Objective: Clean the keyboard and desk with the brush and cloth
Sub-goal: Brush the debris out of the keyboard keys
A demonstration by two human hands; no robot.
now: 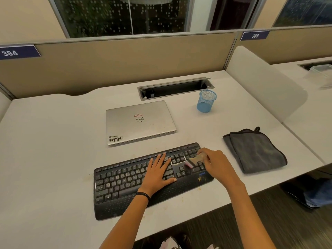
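Note:
A black keyboard [125, 180] lies slanted on the white desk [53, 150], near its front edge. My left hand [158, 175] presses flat on the middle keys, fingers straight and spread. My right hand [215, 162] grips a small brush [195, 159] with a tan handle and pink bristles. The bristles touch the keys at the keyboard's right end. A folded grey cloth [255, 151] rests on the desk to the right of the keyboard, apart from both hands.
A shut silver laptop [140, 121] lies behind the keyboard. A blue mesh cup [206, 101] stands at the back right, in front of an open cable tray [174, 88]. A white divider [265, 83] borders the desk's right side. Crumbs and stains dot the desk around the keyboard.

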